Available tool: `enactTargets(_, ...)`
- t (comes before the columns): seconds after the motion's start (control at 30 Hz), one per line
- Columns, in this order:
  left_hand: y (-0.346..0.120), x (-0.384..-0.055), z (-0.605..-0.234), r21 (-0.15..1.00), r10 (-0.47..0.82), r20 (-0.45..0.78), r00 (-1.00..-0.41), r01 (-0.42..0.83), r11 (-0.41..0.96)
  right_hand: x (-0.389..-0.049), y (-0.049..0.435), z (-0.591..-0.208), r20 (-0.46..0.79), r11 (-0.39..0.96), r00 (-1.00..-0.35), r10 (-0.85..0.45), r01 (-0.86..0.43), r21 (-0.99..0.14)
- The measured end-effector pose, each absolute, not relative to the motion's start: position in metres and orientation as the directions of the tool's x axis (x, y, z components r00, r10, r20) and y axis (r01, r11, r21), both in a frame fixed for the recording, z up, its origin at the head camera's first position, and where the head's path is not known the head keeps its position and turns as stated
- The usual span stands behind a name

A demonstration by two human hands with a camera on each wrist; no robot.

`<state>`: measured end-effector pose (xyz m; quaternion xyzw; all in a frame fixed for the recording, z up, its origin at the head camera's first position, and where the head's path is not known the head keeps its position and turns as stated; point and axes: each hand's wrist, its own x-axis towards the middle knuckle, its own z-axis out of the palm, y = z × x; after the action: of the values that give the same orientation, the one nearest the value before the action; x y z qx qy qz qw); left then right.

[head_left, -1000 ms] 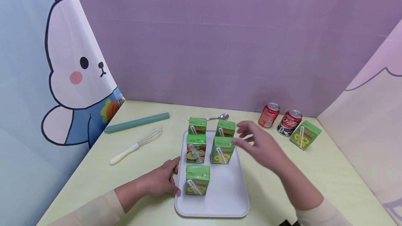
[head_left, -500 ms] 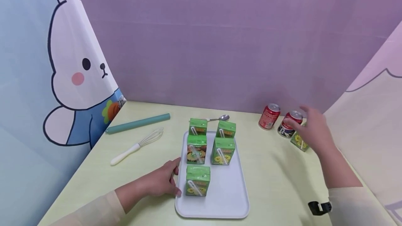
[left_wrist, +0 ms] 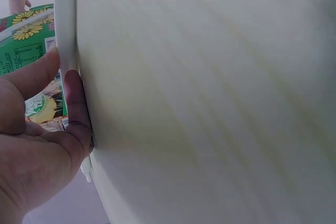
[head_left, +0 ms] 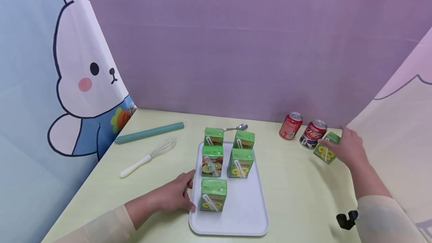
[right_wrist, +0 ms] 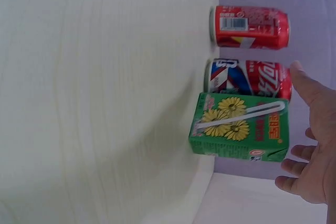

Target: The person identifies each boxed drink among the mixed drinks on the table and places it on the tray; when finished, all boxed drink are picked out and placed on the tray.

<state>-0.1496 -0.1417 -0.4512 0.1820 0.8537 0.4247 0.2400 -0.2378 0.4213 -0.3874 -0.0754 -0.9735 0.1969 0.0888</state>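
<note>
My left hand (head_left: 175, 194) pinches the left rim of a white tray (head_left: 243, 213); in the left wrist view, thumb and fingers lie on either side of the tray's edge (left_wrist: 65, 19). Several green juice boxes with straws stand on the tray, among them a front one (head_left: 213, 195), one with a fruit picture (head_left: 212, 161) and one with yellow flowers (head_left: 240, 163). At the table's far right, my right hand (head_left: 349, 149) is spread beside another green juice box (head_left: 325, 153). In the right wrist view, a gap shows between the fingers and this juice box (right_wrist: 239, 127).
Two red soda cans, one plain red (head_left: 290, 126) and one with blue markings (head_left: 313, 134), stand left of the far-right box. On the left lie a teal rod (head_left: 149, 133) and a whisk (head_left: 148, 157). A spoon (head_left: 241, 127) lies behind the tray.
My right hand has moved right from beside the tray's boxes to the lone juice box near the cans. The left hand stays at the tray's rim, and the boxes stand where they were.
</note>
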Motion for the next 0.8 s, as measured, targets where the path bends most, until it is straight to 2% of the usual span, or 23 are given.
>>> enactTargets(0.4, -0.142, -0.150, -0.453, 0.817, 0.516, -0.252, -0.819, 0.106, 0.567, -0.251, 0.439, -0.410, 0.013, 0.907, -0.980, 0.200, 0.180, -0.381)
enactTargets(0.8, -0.142, -0.152, -0.454, 0.816, 0.520, -0.250, -0.817, 0.111, 0.567, -0.251, 0.439, -0.411, 0.013, 0.893, -0.974, 0.228, 0.203, -0.402)
